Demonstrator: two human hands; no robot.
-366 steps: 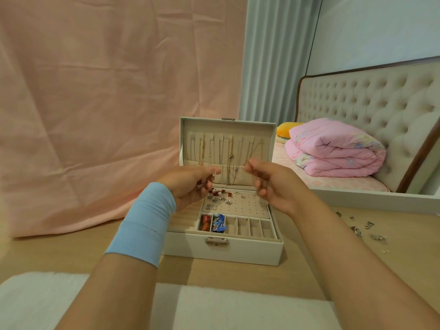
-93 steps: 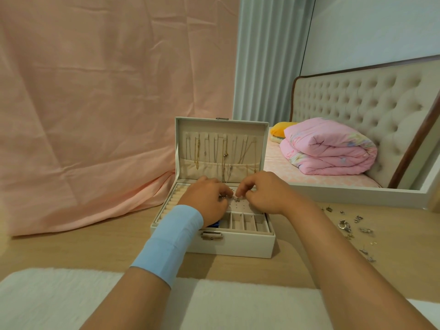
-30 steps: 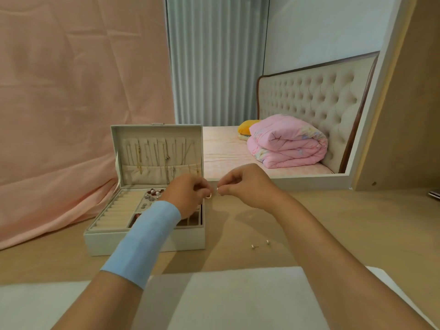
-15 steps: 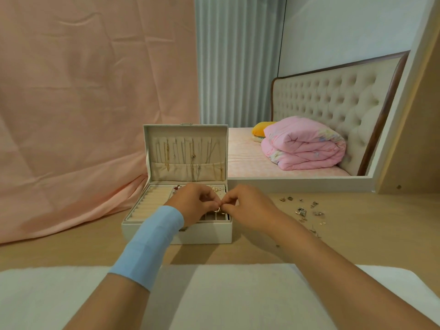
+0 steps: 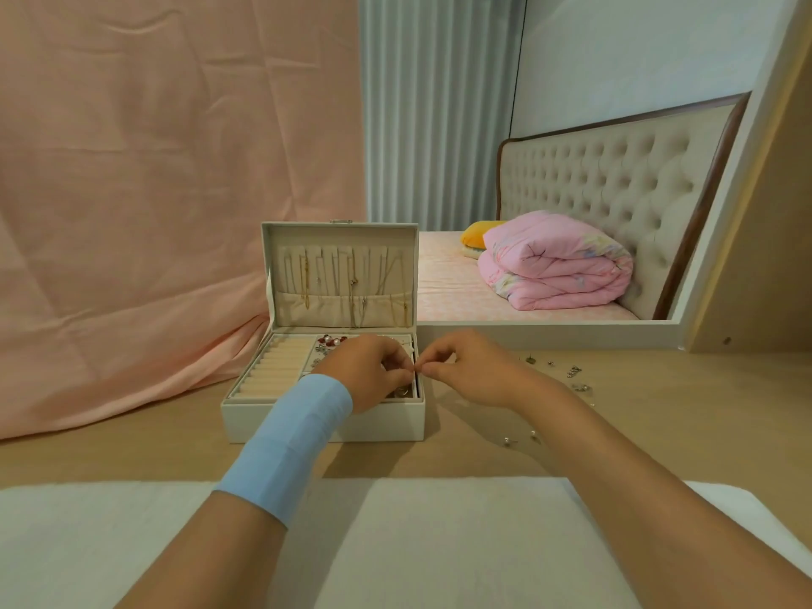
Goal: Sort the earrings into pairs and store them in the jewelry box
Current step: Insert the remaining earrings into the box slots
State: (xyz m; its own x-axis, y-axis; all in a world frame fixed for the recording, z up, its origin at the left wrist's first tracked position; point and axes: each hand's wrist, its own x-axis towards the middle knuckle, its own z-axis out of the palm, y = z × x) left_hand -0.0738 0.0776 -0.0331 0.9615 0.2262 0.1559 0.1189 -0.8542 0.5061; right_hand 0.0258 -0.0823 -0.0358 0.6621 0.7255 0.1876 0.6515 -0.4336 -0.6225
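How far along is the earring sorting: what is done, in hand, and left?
Done: red and pearl earrings lie inside the open white jewelry box. In hand: left hand and right hand pinch what seems a tiny earring above its right edge. Left: loose silver earrings and two pearl studs on the wooden table.

Both forearms rise from the bottom edge of the frame and converge toward its centre. The left hand (image 5: 369, 372) and the right hand (image 5: 466, 370) meet just below mid-frame, knuckles up and fingers curled. Their thumb and forefinger tips touch, pinching a tiny earring (image 5: 415, 371) that is barely visible between them.
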